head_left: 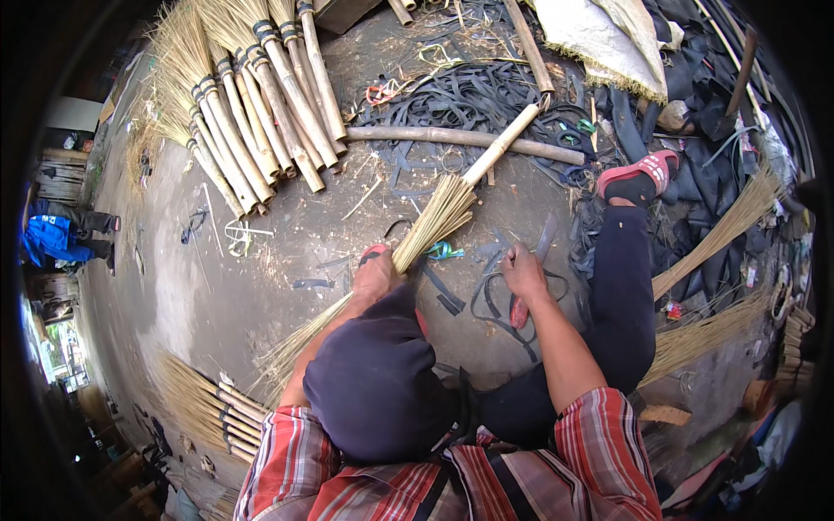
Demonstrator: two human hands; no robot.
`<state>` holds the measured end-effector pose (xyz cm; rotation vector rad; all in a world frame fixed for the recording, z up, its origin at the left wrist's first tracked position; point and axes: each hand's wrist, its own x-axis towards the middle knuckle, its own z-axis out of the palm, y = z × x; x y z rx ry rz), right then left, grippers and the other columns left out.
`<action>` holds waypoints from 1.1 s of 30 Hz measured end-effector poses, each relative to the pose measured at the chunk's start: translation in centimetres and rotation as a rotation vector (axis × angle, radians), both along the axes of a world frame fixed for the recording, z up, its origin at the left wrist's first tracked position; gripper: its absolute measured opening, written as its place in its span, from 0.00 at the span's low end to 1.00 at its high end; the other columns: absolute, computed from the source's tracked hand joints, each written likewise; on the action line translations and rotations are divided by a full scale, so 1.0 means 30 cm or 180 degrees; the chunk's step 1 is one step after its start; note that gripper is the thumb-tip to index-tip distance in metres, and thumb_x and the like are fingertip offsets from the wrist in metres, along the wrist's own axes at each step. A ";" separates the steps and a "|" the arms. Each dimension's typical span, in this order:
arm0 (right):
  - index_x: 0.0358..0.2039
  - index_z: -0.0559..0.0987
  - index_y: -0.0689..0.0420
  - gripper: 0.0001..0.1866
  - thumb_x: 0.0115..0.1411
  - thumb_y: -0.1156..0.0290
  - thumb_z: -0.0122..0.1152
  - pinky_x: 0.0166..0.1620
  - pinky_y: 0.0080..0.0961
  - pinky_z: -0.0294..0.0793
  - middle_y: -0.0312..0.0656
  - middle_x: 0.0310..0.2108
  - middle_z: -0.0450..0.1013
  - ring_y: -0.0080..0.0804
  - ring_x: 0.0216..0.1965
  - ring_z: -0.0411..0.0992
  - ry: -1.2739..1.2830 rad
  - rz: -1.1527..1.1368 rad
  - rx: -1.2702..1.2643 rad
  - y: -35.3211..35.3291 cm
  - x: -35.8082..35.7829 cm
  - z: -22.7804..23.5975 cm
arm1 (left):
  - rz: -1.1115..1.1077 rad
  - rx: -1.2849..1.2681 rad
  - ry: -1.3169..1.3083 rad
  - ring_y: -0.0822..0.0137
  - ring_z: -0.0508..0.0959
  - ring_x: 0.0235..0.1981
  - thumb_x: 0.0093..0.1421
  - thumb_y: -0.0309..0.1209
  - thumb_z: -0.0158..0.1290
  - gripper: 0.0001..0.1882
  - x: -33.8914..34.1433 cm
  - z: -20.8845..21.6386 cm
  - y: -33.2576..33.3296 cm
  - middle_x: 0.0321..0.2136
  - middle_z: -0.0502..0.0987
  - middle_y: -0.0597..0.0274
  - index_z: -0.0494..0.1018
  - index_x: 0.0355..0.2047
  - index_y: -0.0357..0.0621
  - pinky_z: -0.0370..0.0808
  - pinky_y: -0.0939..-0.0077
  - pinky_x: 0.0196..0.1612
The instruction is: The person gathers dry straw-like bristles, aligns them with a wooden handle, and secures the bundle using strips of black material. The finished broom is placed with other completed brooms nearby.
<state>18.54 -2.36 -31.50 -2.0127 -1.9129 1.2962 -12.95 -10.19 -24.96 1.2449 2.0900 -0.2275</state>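
An unfinished broom lies slantwise in front of me, its pale bamboo handle (502,144) pointing up and right. Loose straw stalk ends (441,214) fan out around the handle's lower end, and the long bristles run down left past my knee. My left hand (375,276) is closed round the straw below those stalk ends, beside my bent left knee. To the right, my right hand (525,271) is closed low over the ground; what its fingers hold is hidden. A knife with a red handle (519,313) shows beneath it, blade pointing up right. Black rubber strips (447,295) lie between the hands.
Several bound brooms (278,104) are piled at the upper left, more brooms (230,417) at the lower left. A bamboo pole (460,141) crosses beyond the handle, before a heap of black strips (469,95). Straw bundles (721,230) lie at right. A person in blue (56,239) is far left.
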 end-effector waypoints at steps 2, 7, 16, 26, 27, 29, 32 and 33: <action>0.46 0.79 0.55 0.14 0.61 0.65 0.66 0.50 0.46 0.76 0.51 0.43 0.78 0.53 0.47 0.78 -0.0064 0.0495 0.0475 -0.004 0.000 -0.003 | -0.0004 0.0043 -0.0019 0.40 0.83 0.51 0.57 0.44 0.67 0.30 -0.001 -0.011 -0.003 0.47 0.83 0.38 0.74 0.54 0.39 0.79 0.48 0.54; 0.47 0.78 0.55 0.12 0.64 0.68 0.62 0.51 0.49 0.76 0.51 0.44 0.78 0.53 0.48 0.78 -0.0542 0.1770 0.1572 -0.097 0.015 -0.064 | -0.0046 0.0096 -0.0003 0.40 0.83 0.50 0.58 0.43 0.67 0.29 0.003 -0.019 -0.011 0.46 0.83 0.38 0.74 0.54 0.38 0.79 0.48 0.53; 0.54 0.75 0.60 0.13 0.74 0.69 0.51 0.36 0.32 0.77 0.45 0.34 0.80 0.32 0.29 0.78 0.1128 0.0171 -0.0296 -0.022 -0.158 0.131 | -0.0048 0.0058 -0.0089 0.39 0.83 0.50 0.57 0.44 0.66 0.29 -0.008 -0.011 -0.011 0.45 0.83 0.38 0.74 0.53 0.38 0.80 0.48 0.53; 0.40 0.84 0.63 0.21 0.70 0.55 0.59 0.45 0.45 0.77 0.59 0.36 0.81 0.57 0.40 0.81 0.1244 0.0170 -0.0299 -0.139 -0.515 0.214 | 0.0045 0.0111 -0.0008 0.38 0.84 0.47 0.63 0.38 0.59 0.26 -0.017 -0.070 -0.031 0.43 0.84 0.35 0.69 0.57 0.38 0.81 0.48 0.51; 0.40 0.84 0.63 0.21 0.69 0.55 0.59 0.45 0.45 0.77 0.59 0.36 0.81 0.57 0.40 0.81 0.1156 0.0233 -0.0245 -0.144 -0.529 0.203 | 0.0108 0.0109 -0.0002 0.38 0.85 0.47 0.64 0.37 0.57 0.26 -0.016 -0.075 -0.033 0.43 0.83 0.35 0.67 0.59 0.38 0.81 0.48 0.51; 0.40 0.85 0.63 0.21 0.68 0.54 0.59 0.45 0.46 0.77 0.59 0.36 0.81 0.58 0.40 0.81 0.0754 0.0289 -0.0333 -0.157 -0.553 0.189 | 0.0203 0.0132 0.0002 0.38 0.85 0.47 0.65 0.35 0.55 0.29 -0.013 -0.083 -0.036 0.43 0.83 0.34 0.63 0.64 0.38 0.81 0.48 0.51; 0.37 0.85 0.63 0.22 0.66 0.54 0.60 0.44 0.47 0.77 0.60 0.34 0.81 0.61 0.38 0.80 0.0994 0.0272 -0.0181 -0.156 -0.565 0.187 | 0.0334 0.0107 -0.0037 0.38 0.85 0.46 0.65 0.35 0.54 0.43 -0.010 -0.085 -0.033 0.44 0.83 0.34 0.48 0.75 0.40 0.80 0.48 0.51; 0.36 0.85 0.64 0.22 0.66 0.54 0.60 0.43 0.46 0.77 0.60 0.33 0.81 0.61 0.37 0.80 0.0961 0.0292 -0.0197 -0.153 -0.568 0.188 | 0.0360 0.0094 -0.0062 0.38 0.85 0.47 0.65 0.35 0.54 0.43 -0.008 -0.081 -0.034 0.44 0.83 0.34 0.47 0.76 0.40 0.80 0.48 0.51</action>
